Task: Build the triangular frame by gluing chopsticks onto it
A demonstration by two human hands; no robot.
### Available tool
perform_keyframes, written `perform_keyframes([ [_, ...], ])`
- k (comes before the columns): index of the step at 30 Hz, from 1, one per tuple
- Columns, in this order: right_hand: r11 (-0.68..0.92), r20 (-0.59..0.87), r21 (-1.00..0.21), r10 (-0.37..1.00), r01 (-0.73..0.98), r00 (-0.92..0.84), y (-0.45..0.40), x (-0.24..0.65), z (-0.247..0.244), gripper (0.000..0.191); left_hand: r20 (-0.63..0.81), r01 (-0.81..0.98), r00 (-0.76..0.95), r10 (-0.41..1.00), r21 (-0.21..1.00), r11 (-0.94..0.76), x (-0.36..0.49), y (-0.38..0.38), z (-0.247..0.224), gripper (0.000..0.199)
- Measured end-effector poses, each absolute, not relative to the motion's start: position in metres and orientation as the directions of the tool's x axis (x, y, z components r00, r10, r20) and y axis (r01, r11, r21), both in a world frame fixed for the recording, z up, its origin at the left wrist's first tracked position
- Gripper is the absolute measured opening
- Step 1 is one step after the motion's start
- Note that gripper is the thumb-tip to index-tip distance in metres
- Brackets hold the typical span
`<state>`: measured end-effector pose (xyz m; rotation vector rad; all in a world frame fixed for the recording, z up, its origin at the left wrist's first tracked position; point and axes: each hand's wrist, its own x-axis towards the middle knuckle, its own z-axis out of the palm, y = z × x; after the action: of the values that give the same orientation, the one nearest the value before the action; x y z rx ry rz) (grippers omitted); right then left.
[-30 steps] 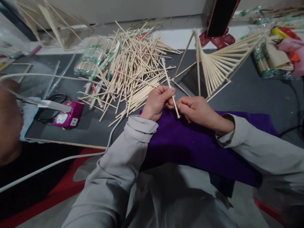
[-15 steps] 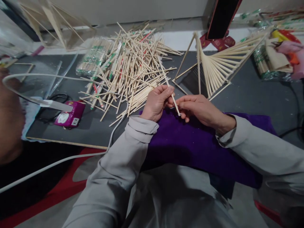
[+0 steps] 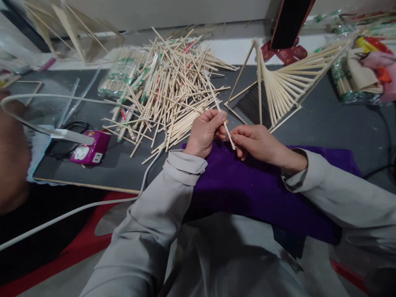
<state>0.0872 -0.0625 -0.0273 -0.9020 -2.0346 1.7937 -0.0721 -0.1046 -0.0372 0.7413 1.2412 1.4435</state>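
A pale wooden stick (image 3: 214, 94) with whitish glue-like blobs along it slants between my hands. My left hand (image 3: 206, 130) is closed around its lower part, thumb on top. My right hand (image 3: 258, 142) pinches at the stick's lower end; whether it grips the stick itself or a bit of the whitish stuff is hidden by the fingers. Beneath both hands lies a purple cloth (image 3: 235, 177). Just beyond them a big heap of loose wooden chopsticks (image 3: 182, 78) covers the table, and a fan-shaped frame built of sticks (image 3: 284, 86) stands to the right.
Wrapped chopstick packs (image 3: 122, 72) lie left of the heap. A magenta power strip (image 3: 91, 147) with a white cable (image 3: 93, 205) sits at the left, near another person's arm (image 3: 14, 156). Plastic bags of bundles (image 3: 355, 78) are at the far right; a dark upright panel (image 3: 289, 24) stands behind.
My right-hand fingers have shifted slightly up and left at the stick's lower end. My left hand keeps its hold, almost unmoved.
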Motion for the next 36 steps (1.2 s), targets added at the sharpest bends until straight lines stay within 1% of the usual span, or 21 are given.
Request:
perform_keyframes([
  [3, 0.19, -0.113, -0.935, 0.642, 0.3, -0.759, -0.063, 0.087, -0.028, 0.018, -0.182, -0.31, -0.258, 0.949, 0.946, 0.097, -0.071, -0.105, -0.036, 0.03],
  [5, 0.206, -0.101, -0.931, 0.646, 0.301, -0.757, -0.064, 0.086, -0.028, 0.016, -0.208, -0.325, -0.233, 0.95, 0.937, 0.125, -0.071, -0.105, -0.034, 0.028],
  [6, 0.165, -0.121, -0.942, 0.643, 0.291, -0.756, -0.064, 0.086, -0.027, 0.016, -0.222, -0.341, -0.222, 0.949, 0.93, 0.138, -0.071, -0.105, -0.033, 0.027],
  [8, 0.01, -0.185, -0.968, 0.643, 0.25, -0.743, -0.064, 0.085, -0.025, 0.016, -0.24, -0.386, -0.225, 0.944, 0.912, 0.14, -0.073, -0.104, -0.031, 0.022],
  [11, -0.205, -0.27, -0.963, 0.666, 0.178, -0.695, -0.063, 0.083, -0.022, 0.013, -0.214, -0.431, -0.297, 0.931, 0.9, 0.07, -0.077, -0.102, -0.029, 0.016],
  [13, -0.281, -0.317, -0.945, 0.663, 0.167, -0.678, -0.062, 0.083, -0.02, 0.013, -0.181, -0.403, -0.354, 0.918, 0.915, 0.025, -0.079, -0.101, -0.028, 0.017],
  [16, -0.338, -0.374, -0.921, 0.627, 0.193, -0.683, -0.062, 0.083, -0.017, 0.019, -0.133, -0.31, -0.418, 0.899, 0.951, -0.004, -0.08, -0.1, -0.029, 0.023],
  [20, -0.309, -0.373, -0.924, 0.609, 0.223, -0.7, -0.062, 0.084, -0.014, 0.014, -0.032, -0.222, -0.462, 0.886, 0.972, -0.081, -0.078, -0.101, -0.032, 0.027],
  [23, -0.276, -0.378, -0.925, 0.597, 0.262, -0.707, -0.062, 0.084, -0.014, 0.011, 0.031, -0.193, -0.474, 0.88, 0.971, -0.138, -0.075, -0.102, -0.034, 0.026],
  [26, -0.239, -0.382, -0.924, 0.58, 0.298, -0.72, -0.063, 0.084, -0.015, 0.012, 0.07, -0.176, -0.465, 0.883, 0.97, -0.17, -0.074, -0.102, -0.036, 0.026],
  [31, -0.069, -0.341, -0.924, 0.595, 0.376, -0.728, -0.064, 0.083, -0.018, 0.015, 0.109, -0.131, -0.48, 0.87, 0.972, -0.194, -0.072, -0.102, -0.037, 0.027],
  [33, -0.028, -0.324, -0.921, 0.609, 0.388, -0.724, -0.063, 0.082, -0.019, 0.015, 0.14, -0.094, -0.494, 0.858, 0.972, -0.213, -0.071, -0.103, -0.037, 0.029],
  [36, -0.048, -0.304, -0.935, 0.618, 0.352, -0.725, -0.062, 0.082, -0.018, 0.014, 0.209, -0.024, -0.509, 0.835, 0.966, -0.256, -0.068, -0.104, -0.037, 0.03],
])
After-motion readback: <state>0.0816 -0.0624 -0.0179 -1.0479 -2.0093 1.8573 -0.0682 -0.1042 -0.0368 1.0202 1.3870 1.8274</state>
